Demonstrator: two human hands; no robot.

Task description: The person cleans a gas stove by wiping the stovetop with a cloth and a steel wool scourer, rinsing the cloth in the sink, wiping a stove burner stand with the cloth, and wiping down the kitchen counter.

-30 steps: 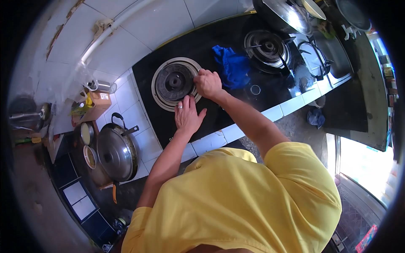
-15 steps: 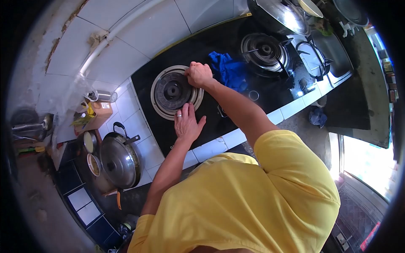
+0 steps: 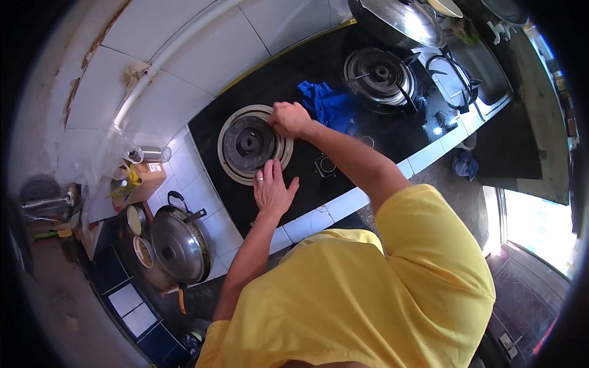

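Note:
A round gas burner with a metal ring (image 3: 224,161) and a dark centre (image 3: 250,143) sits in the black glass cooktop (image 3: 211,116). My left hand (image 3: 273,191) rests its outstretched fingertips on the ring's near edge, thumb spread away, a finger ring on one finger. At the ring's upper right edge, my right hand (image 3: 291,119) is closed with fingers curled down. Whatever those fingers grip is hidden beneath them. Just beyond the right hand lies a crumpled blue cloth (image 3: 328,104). Partly under my right forearm is a control knob (image 3: 326,164).
A second burner (image 3: 380,73) is to the right, with a lidded wok (image 3: 402,21) behind it and a loose pan support (image 3: 454,83) near the sink (image 3: 488,67). Left of the cooktop stand a lidded pan (image 3: 179,248), small bowls (image 3: 143,251) and a cardboard box (image 3: 147,179).
The whole view has shifted slightly, and more of the control knob shows. Both hands stay at the burner's ring; my right hand has moved slightly outward along its edge.

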